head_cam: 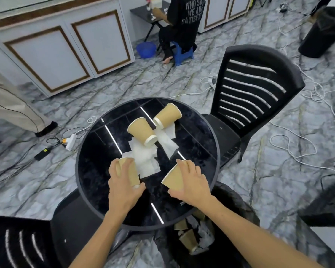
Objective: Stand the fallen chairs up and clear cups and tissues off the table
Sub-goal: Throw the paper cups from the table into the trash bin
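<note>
A round black glossy table (97, 171) carries several tan paper cups and white tissues. My left hand (124, 186) grips one lying cup (131, 174) near the table's front left. My right hand (191, 182) wraps another tan cup (173, 179) at the front right. Two more cups lie on their sides farther back: one in the middle (140, 131), one behind it (168, 115). Crumpled tissues (145, 157) lie between the cups, and another tissue (167, 140) lies under the far cup. A black slatted chair (255, 88) stands upright at the table's right. Another black chair (21, 242) is at the lower left.
A black-bagged bin (240, 209) with cups and tissues inside sits under the table's near right edge. White cables (290, 149) and a power strip (71, 142) trail over the marble floor. A person sits on a blue stool (182, 53) at the back. Another black bin (323, 31) stands far right.
</note>
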Demonstrator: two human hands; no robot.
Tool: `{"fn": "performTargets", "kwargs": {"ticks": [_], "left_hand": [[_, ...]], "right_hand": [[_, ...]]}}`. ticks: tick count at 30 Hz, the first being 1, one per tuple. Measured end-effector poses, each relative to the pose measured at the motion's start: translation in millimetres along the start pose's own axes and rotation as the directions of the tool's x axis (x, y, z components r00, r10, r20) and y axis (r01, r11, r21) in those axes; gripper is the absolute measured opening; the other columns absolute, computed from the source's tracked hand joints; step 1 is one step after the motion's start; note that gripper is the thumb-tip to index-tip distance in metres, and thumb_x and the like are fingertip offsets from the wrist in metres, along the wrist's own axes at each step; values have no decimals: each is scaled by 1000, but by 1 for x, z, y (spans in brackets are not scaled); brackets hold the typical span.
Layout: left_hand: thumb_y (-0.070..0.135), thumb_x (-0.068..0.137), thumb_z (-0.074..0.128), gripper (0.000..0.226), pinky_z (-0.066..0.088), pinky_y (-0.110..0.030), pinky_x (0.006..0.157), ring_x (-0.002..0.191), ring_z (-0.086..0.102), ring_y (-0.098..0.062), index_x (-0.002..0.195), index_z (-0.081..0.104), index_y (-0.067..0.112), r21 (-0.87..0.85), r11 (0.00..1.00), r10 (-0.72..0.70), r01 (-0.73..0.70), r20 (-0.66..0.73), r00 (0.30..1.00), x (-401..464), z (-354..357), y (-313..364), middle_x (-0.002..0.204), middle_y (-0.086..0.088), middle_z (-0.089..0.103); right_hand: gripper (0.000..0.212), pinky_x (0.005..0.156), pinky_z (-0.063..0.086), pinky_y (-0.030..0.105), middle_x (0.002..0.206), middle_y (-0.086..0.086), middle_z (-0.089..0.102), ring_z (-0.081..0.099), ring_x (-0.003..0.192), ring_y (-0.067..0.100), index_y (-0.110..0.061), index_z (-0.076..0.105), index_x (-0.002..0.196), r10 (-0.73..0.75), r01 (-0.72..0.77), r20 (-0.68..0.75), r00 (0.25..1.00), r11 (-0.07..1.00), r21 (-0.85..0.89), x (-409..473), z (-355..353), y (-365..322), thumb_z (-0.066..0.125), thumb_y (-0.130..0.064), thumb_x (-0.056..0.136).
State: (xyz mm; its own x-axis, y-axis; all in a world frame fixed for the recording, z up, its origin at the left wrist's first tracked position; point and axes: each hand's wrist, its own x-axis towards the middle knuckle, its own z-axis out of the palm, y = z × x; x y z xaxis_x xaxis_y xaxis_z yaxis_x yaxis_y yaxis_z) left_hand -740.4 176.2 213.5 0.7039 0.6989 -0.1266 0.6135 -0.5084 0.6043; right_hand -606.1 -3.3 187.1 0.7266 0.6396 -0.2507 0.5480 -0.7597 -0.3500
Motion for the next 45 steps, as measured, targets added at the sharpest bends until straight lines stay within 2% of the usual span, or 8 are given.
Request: {"fn": "performTargets", "kwargs": {"ticks": [8, 14, 21, 27, 31, 35, 38, 45], "left_hand": [[36, 67, 81, 89, 58, -49, 78, 111, 50, -33, 137, 27, 54, -67, 977, 209, -201, 163, 964, -72, 42, 67, 150, 12, 12], [31, 65, 74, 82, 54, -49, 90, 134, 31, -19, 132, 30, 50, -151, 920, 392, -363, 276, 878, -139, 97, 110, 147, 18, 19], [39, 73, 74, 86, 58, -36, 77, 133, 32, -15, 138, 23, 62, -119, 884, 459, -452, 404, 792, -189, 186, 87, 158, 21, 0], [44, 68, 80, 86, 56, -46, 85, 124, 46, -30, 134, 26, 57, -72, 959, 274, -274, 488, 829, -174, 284, 8, 154, 14, 8], [60, 63, 66, 84, 51, -48, 89, 121, 45, -36, 132, 19, 55, 30, 972, 184, -231, 511, 839, -149, 334, -50, 155, 5, 8], [44, 67, 79, 91, 54, -51, 89, 119, 51, -42, 140, 26, 45, 107, 982, 72, -157, 555, 829, -120, 376, -104, 155, 6, 8], [36, 71, 83, 91, 55, -53, 89, 118, 53, -38, 143, 27, 39, 126, 984, 31, -126, 572, 820, -111, 395, -131, 155, 6, 10], [26, 81, 79, 82, 54, -44, 98, 128, 48, -24, 147, 32, 29, 100, 989, 37, -112, 564, 825, -116, 412, -150, 149, 4, 22]], "right_hand": [[106, 94, 48, 45, 146, -3, 27, 37, 126, 28, -32, 14, 149, 106, -100, -96, 990, 993, 69, -71, -26, 61, 68, -66, 64], [119, 100, 44, 43, 151, 1, 27, 35, 133, 27, -19, 12, 152, 266, -256, -91, 960, 961, 108, -148, -21, 133, 56, -75, 57], [106, 94, 46, 42, 138, 0, 43, 46, 122, 26, -15, 33, 139, 389, -375, -81, 918, 915, 150, -185, 65, 204, 56, -73, 54], [114, 83, 52, 44, 138, 4, 44, 50, 113, 30, -11, 31, 143, 387, -386, 12, 922, 916, 108, -170, 183, 233, 56, -75, 52], [117, 87, 51, 44, 144, 6, 39, 47, 119, 31, -11, 24, 147, 381, -391, 104, 919, 914, 106, -141, 252, 238, 64, -73, 56], [115, 93, 48, 44, 144, 7, 39, 45, 123, 30, -11, 24, 148, 382, -401, 152, 911, 908, 120, -108, 306, 235, 65, -73, 59], [114, 91, 49, 45, 137, 7, 45, 48, 121, 30, -12, 31, 144, 391, -416, 179, 903, 900, 132, -93, 334, 231, 49, -79, 54], [91, 106, 37, 39, 142, 6, 44, 41, 132, 26, -12, 33, 146, 344, -388, 212, 915, 895, 221, -82, 357, 233, 66, -61, 77]]}}
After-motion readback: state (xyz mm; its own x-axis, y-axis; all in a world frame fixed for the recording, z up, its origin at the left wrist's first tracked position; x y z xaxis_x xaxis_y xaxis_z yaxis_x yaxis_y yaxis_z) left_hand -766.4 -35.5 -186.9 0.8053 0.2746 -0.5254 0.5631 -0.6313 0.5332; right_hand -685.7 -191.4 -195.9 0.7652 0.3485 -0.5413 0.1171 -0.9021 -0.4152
